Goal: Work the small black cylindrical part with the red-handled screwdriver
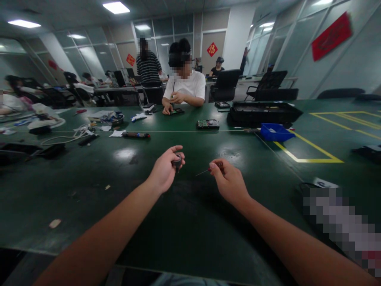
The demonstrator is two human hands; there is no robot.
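Observation:
My left hand point(166, 169) is raised over the green table, its fingers closed around a small dark round object point(177, 161). What kind of object it is, I cannot make out. In my right hand point(229, 176) is a thin screwdriver point(203, 172), pinched near a red collar, with its slim shaft pointing left toward my other hand. Part of its brownish handle is hidden by the fingers. Beyond both hands, a hard drive point(207, 124) with a green circuit board showing lies on the table, touched by neither hand.
Across the green table point(154, 234) a co-worker in a white shirt point(195, 85) handles another hard drive point(177, 111). A blue bin point(276, 132) and a long black tray point(263, 113) stand to the right. Leftward lie a dark screwdriver-like tool point(135, 135), a white cable point(67, 137) and scraps.

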